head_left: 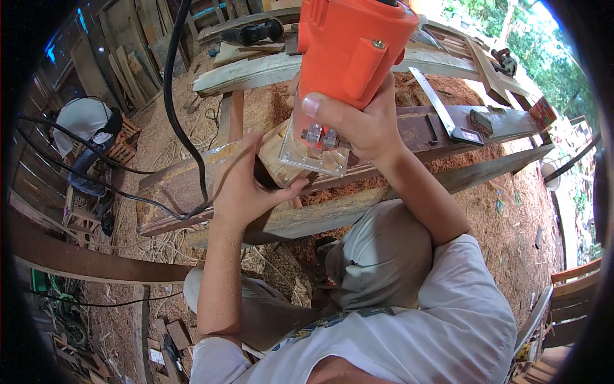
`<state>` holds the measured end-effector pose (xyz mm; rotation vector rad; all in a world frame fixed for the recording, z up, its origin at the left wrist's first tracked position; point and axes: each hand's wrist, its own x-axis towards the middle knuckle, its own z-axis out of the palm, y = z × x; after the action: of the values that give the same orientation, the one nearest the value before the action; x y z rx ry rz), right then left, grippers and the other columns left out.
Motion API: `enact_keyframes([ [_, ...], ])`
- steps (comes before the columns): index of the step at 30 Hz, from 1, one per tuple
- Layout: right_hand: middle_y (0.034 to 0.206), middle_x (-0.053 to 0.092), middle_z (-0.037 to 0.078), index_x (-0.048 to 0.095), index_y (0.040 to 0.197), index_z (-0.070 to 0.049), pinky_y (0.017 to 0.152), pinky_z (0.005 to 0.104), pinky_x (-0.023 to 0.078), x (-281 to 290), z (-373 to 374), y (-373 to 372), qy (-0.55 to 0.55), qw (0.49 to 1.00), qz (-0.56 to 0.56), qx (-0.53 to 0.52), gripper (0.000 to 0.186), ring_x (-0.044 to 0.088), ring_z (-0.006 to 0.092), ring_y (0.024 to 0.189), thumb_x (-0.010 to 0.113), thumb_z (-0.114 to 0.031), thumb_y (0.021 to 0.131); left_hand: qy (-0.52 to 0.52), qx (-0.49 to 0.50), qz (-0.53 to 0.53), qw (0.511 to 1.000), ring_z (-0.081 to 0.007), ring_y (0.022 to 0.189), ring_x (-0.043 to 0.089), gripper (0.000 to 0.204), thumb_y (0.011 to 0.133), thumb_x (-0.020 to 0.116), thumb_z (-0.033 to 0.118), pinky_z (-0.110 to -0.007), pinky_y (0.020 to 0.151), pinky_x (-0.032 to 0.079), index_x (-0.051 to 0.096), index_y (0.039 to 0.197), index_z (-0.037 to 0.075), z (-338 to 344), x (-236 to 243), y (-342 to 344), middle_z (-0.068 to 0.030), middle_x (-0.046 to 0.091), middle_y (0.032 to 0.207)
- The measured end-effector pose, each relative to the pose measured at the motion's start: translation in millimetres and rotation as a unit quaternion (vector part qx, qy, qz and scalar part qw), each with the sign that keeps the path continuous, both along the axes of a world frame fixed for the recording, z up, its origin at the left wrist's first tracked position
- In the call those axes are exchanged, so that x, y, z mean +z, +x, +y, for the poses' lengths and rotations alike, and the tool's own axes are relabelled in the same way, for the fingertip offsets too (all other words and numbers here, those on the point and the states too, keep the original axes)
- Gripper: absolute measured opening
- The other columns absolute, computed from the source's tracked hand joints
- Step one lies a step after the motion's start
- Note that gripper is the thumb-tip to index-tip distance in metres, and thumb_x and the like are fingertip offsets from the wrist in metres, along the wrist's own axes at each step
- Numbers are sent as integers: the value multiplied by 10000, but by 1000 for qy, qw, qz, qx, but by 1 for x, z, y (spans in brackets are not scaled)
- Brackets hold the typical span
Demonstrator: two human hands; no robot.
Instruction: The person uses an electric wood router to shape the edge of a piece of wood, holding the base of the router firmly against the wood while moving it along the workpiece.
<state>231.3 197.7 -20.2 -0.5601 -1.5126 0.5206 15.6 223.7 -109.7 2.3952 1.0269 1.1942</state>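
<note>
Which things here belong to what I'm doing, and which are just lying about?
Apparently in use:
- orange power tool, right hand holding it
- light wooden piece, left hand against it

Apparently just lying about:
- metal square
- small brown block
- black tool beyond

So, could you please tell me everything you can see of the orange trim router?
The trim router has an orange, plastic-looking housing with a screw on its side and a black part at the top, where the picture cuts it off. Below sit metallic fittings and a clear, plastic-looking base plate. It stands roughly upright, and the plate appears to rest on a light wooden block. The right hand grips its lower part.
</note>
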Motion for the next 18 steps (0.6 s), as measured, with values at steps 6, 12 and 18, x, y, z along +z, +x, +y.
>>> enact_keyframes([
  [6,1014,773,36,746,1171,-23,804,289,558,-1,-1,7,-19,999,-25,-1,421,673,83,850,864,-176,798,11,-3,2,1000,-347,1113,708,1053,629,990,463,-408,972,561,514,1383,-96,1,-2,0,-248,691,1205],
  [12,1119,772,60,731,1228,-12,883,296,555,4,-8,3,-34,999,-2,-3,467,687,100,940,849,-159,800,15,-4,-9,1000,-345,1117,701,1047,629,991,463,-406,976,558,517,1383,-89,0,-3,0,-239,684,1207],
  [18,1190,762,80,718,1253,-7,946,306,548,4,-9,1,-59,998,26,8,494,695,121,1046,846,-154,799,-4,-3,-2,1000,-338,1143,686,1026,638,984,464,-405,994,545,525,1378,-78,-1,2,0,-231,673,1226],
])
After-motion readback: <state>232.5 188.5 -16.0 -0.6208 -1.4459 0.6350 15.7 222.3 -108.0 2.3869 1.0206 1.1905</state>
